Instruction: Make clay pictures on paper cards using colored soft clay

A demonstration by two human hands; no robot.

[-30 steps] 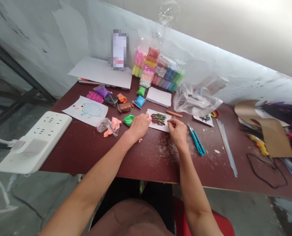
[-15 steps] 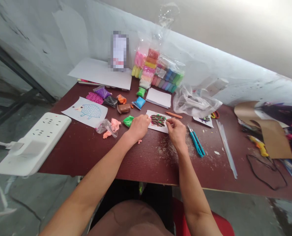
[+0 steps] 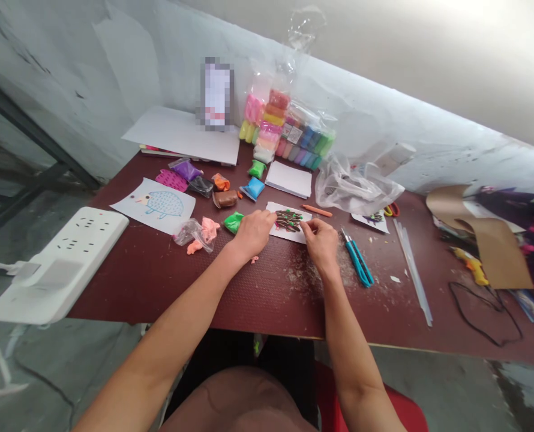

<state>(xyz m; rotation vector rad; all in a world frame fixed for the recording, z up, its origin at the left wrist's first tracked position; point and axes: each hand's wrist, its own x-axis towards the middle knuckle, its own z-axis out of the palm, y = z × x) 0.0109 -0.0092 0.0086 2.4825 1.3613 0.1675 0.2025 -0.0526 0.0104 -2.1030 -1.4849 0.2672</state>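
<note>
A white card (image 3: pixel 275 230) lies on the table between my hands. On it sits a shape of dark brown, leaf-like pieces with green bits (image 3: pixel 288 219). My left hand (image 3: pixel 254 234) is closed at the card's left edge, its fingertips mostly hidden. At the right edge, my right hand (image 3: pixel 321 241) pinches with thumb and forefinger against the card. Green clay (image 3: pixel 234 222) in a wrapper touches or nearly touches my left hand. Peach clay (image 3: pixel 210 229) lies further left. A teal craft knife (image 3: pixel 359 263) rests right of my right hand, and an orange stick (image 3: pixel 317 210) lies behind the card.
A hedgehog drawing (image 3: pixel 164 204) and a white power strip (image 3: pixel 91 240) are on the left. Bagged clay packs (image 3: pixel 294 141) lean on the wall. Clear glue sticks (image 3: pixel 413 273), a yellow glue gun (image 3: pixel 471 266) and brown cardboard (image 3: pixel 503 252) lie right.
The view has shifted very slightly. Both hands keep almost the same place at the card's edges, with only a small shift of the right fingers.
</note>
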